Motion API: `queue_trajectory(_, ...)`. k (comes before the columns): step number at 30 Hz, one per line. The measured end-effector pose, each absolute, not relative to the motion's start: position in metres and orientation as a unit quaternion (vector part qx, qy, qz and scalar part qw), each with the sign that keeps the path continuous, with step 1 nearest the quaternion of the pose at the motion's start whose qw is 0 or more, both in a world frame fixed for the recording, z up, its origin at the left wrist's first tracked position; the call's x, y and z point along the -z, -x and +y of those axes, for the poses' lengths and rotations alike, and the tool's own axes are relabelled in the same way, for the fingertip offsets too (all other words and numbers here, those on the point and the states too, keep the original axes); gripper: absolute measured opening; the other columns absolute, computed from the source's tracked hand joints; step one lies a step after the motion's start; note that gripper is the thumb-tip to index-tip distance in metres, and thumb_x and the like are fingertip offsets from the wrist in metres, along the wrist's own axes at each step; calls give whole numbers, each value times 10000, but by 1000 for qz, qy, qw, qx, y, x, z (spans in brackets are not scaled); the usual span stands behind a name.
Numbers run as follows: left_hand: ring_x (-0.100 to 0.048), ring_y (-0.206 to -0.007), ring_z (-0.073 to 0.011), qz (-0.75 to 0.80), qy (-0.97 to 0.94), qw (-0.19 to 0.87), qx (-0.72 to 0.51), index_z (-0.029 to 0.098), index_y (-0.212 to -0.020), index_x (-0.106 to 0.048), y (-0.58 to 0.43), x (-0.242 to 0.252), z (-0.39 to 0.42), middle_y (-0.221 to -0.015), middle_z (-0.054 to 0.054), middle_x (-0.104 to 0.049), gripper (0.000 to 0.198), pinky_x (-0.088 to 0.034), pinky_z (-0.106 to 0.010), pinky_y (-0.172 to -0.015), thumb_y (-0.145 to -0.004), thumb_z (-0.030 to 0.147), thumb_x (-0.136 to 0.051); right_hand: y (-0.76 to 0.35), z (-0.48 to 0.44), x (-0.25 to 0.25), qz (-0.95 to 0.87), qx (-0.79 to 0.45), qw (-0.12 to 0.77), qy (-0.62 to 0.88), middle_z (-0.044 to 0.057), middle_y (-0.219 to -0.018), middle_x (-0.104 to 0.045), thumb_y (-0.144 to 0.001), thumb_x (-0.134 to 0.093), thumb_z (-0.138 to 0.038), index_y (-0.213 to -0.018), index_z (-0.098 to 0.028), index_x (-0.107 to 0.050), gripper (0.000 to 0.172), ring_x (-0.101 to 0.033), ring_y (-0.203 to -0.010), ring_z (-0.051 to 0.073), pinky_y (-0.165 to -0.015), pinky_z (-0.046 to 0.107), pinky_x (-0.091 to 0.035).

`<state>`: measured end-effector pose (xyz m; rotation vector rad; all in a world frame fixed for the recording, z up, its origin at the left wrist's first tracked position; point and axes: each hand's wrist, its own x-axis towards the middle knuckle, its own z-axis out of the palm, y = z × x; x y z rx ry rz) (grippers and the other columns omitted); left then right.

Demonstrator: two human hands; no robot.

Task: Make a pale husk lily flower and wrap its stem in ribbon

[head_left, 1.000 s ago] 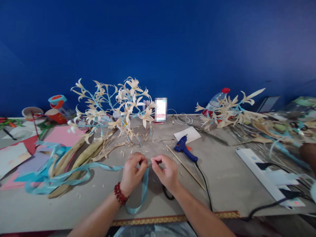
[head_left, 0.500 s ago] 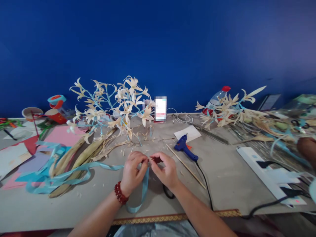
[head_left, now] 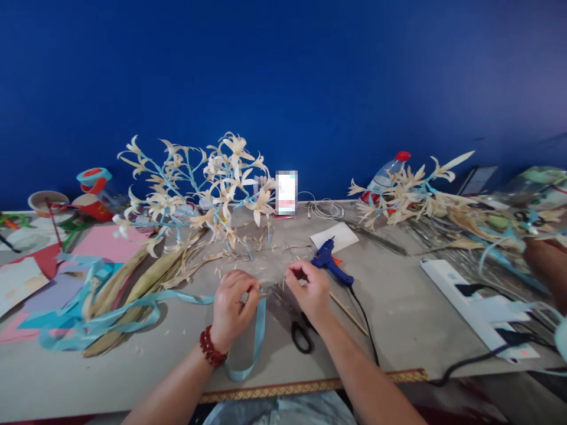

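My left hand (head_left: 236,304), with a red bead bracelet, is closed in a pinch at the upper end of a light blue ribbon (head_left: 259,330). The ribbon drops from the fingertips in a loop on the table, and another stretch runs off to the left. A tiny pale bit shows at those fingertips. To the right, my right hand (head_left: 308,289) pinches thumb and forefinger together, with a thin pale sliver below them; what it holds is too small to name. Black-handled scissors (head_left: 302,337) lie beneath the right wrist, partly hidden.
A blue glue gun (head_left: 332,262) rests by white paper (head_left: 345,237), near a thin stick (head_left: 349,314). Pale husk flowers (head_left: 234,192) stand behind, dried husks (head_left: 153,277) at left. A power strip (head_left: 460,313) lies right, near another person's hand (head_left: 547,268).
My hands have drawn apart; the right moved right and slightly up, uncovering the scissors' handle. My left hand stays at the ribbon. The whole view has shifted slightly.
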<state>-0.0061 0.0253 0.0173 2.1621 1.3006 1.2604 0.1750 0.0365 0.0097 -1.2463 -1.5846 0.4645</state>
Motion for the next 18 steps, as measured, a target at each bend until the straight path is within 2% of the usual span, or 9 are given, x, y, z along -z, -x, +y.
queue_trajectory(4, -584, -740, -202, 445, -774, 165, -418, 199, -778, -621, 6, -18, 26, -739, -44, -649, 156, -445, -367, -762, -860, 147, -499, -166, 32, -13, -712, -262, 475, 447, 32, -818, -700, -837, -564, -206, -934, -207, -632, 118, -657, -708, 166, -679, 262, -518)
queue_trajectory(7, -581, -736, -201, 445, -781, 159, -409, 199, -786, -620, 4, -20, 24, -739, -43, -655, 153, -442, -373, -771, -865, 145, -500, -157, 30, -9, -732, -257, 446, 447, 9, -733, -684, -830, -578, -194, -831, -215, -624, 50, -647, -669, 159, -655, 255, -498)
queue_trajectory(9, -582, -735, -202, 446, -784, 152, -403, 202, -784, -623, 3, -21, 24, -735, -43, -660, 159, -441, -376, -775, -867, 145, -500, -155, 30, -6, -733, -240, 441, 459, -1, -682, -668, -830, -576, -194, -771, -218, -612, 74, -631, -638, 156, -630, 253, -478)
queue_trajectory(14, -588, -735, -204, 444, -794, 142, -391, 206, -772, -630, 2, -20, 24, -726, -43, -665, 181, -441, -375, -772, -869, 147, -489, -165, 35, -6, -724, -201, 443, 490, -10, -656, -650, -816, -564, -192, -728, -226, -606, 103, -602, -609, 153, -604, 249, -457)
queue_trajectory(18, -591, -731, -203, 450, -781, 140, -410, 203, -768, -620, 3, -19, 24, -728, -42, -657, 171, -447, -370, -764, -865, 143, -492, -173, 36, -12, -690, -196, 481, 504, 0, -668, -645, -838, -539, -196, -752, -216, -617, 118, -599, -611, 151, -617, 249, -469)
